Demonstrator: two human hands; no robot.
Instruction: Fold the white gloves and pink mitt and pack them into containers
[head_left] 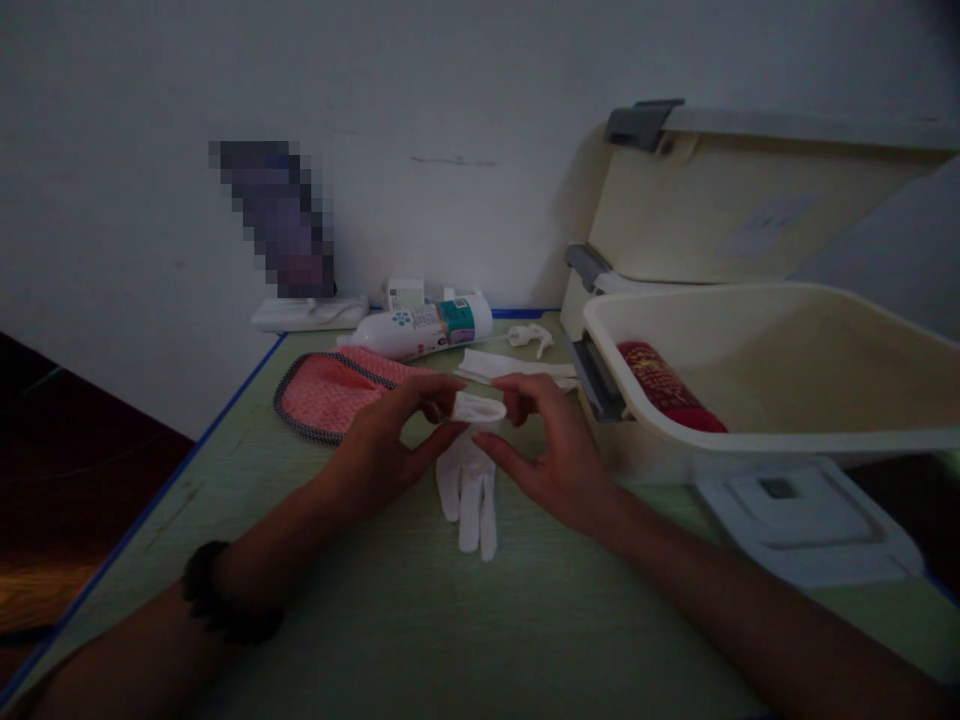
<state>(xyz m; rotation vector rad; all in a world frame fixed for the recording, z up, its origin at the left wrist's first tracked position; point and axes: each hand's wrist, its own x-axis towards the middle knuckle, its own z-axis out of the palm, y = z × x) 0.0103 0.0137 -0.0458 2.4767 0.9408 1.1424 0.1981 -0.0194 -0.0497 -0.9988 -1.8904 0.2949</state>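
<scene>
A white glove point(471, 482) hangs above the green table point(390, 620), fingers pointing down toward me. My left hand point(390, 440) pinches the left side of its cuff, and my right hand point(551, 450) pinches the right side, so the cuff is held apart between them. Just behind my left hand lies a pink mesh pouch point(330, 392) with a grey edge. A second flat white glove point(510, 368) lies behind my right hand.
A white spray bottle point(424, 328) lies on its side at the back, its trigger head point(531, 338) beside it. A cream bin point(750, 380) with a raised lid stands at right, a red can point(664, 385) inside. A white lid point(810, 515) lies in front of it.
</scene>
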